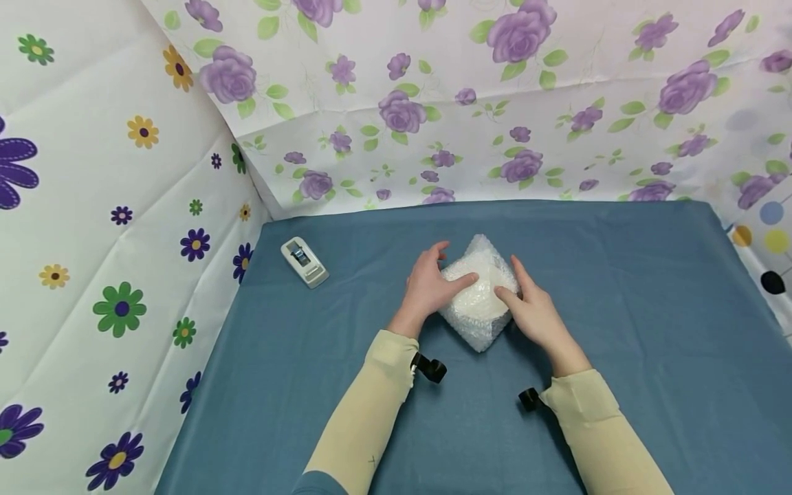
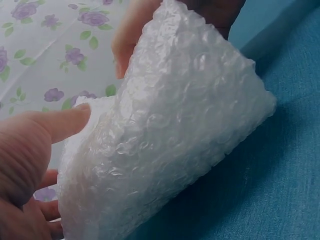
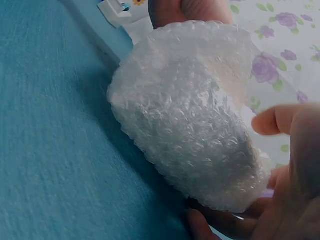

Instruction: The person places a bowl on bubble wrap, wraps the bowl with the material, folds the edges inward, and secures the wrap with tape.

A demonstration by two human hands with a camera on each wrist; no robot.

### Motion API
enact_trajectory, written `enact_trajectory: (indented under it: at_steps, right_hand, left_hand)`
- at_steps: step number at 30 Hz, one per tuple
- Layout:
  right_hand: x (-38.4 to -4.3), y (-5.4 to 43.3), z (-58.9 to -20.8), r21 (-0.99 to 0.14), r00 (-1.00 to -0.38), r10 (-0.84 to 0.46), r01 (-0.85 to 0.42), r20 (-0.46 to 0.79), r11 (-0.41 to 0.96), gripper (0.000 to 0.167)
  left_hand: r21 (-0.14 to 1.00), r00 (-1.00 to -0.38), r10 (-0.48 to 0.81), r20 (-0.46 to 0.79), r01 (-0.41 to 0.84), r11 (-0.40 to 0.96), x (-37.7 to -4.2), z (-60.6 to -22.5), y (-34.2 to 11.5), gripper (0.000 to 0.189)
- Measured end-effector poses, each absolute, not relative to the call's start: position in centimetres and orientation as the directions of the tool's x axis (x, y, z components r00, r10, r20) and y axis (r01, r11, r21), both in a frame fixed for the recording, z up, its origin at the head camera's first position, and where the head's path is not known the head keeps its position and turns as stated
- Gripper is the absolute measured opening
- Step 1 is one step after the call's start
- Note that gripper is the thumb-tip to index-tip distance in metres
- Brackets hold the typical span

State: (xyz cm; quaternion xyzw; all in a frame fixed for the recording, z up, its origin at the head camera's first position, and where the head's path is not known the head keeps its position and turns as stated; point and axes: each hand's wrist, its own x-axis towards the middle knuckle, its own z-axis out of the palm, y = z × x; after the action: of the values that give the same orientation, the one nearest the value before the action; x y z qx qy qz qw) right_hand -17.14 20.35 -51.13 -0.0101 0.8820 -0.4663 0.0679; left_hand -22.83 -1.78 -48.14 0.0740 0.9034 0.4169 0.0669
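Note:
A bubble-wrap package (image 1: 479, 295) with something white inside sits over the blue cloth at the middle, one corner pointing toward me. My left hand (image 1: 430, 289) holds its left side, thumb over the top and fingers along the outer edge. On the opposite side, my right hand (image 1: 537, 313) grips the package with the thumb above and fingers reaching beneath, as the right wrist view shows. In the left wrist view, a flap of bubble wrap (image 2: 185, 90) stands up at an angle. The wrapped item's shape is hidden by the layers.
A small white tape dispenser (image 1: 305, 262) lies on the blue cloth (image 1: 650, 309), left of the hands. Floral sheets (image 1: 396, 110) hang behind the table and along its left side. Black wrist cameras (image 1: 433, 370) stick out from both sleeves.

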Motion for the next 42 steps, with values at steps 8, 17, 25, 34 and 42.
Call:
enact_trajectory:
  at_steps: [8, 17, 25, 34, 42]
  right_hand:
    - [-17.0, 20.3, -51.3, -0.794, -0.989, -0.121, -0.009, -0.082, 0.607, 0.090]
    - [-17.2, 19.6, -51.6, -0.800, -0.996, -0.032, 0.050, -0.087, 0.598, 0.095]
    - [-17.0, 18.6, -51.7, -0.799, -0.994, 0.080, 0.107, -0.074, 0.591, 0.081]
    - [-16.5, 18.0, -51.8, -0.817, -0.984, 0.169, 0.147, -0.061, 0.558, 0.070]
    - [-16.7, 17.8, -52.4, -0.822, -0.978, 0.208, 0.125, -0.008, 0.555, 0.063]
  left_hand:
    - [0.661, -0.980, 0.191, -0.059, 0.105, 0.743, -22.8, -48.5, -1.1, 0.093]
    - [0.644, -0.984, 0.171, -0.040, 0.105, 0.758, -22.8, -48.8, -0.8, 0.092]
    - [0.623, -0.984, 0.164, -0.076, 0.082, 0.778, -22.8, -48.8, -0.3, 0.091]
    - [0.514, -0.987, 0.130, -0.094, 0.064, 0.855, -22.6, -48.6, 1.1, 0.089]
    - [0.479, -0.991, 0.110, -0.081, 0.058, 0.876, -22.4, -48.6, 1.6, 0.088]
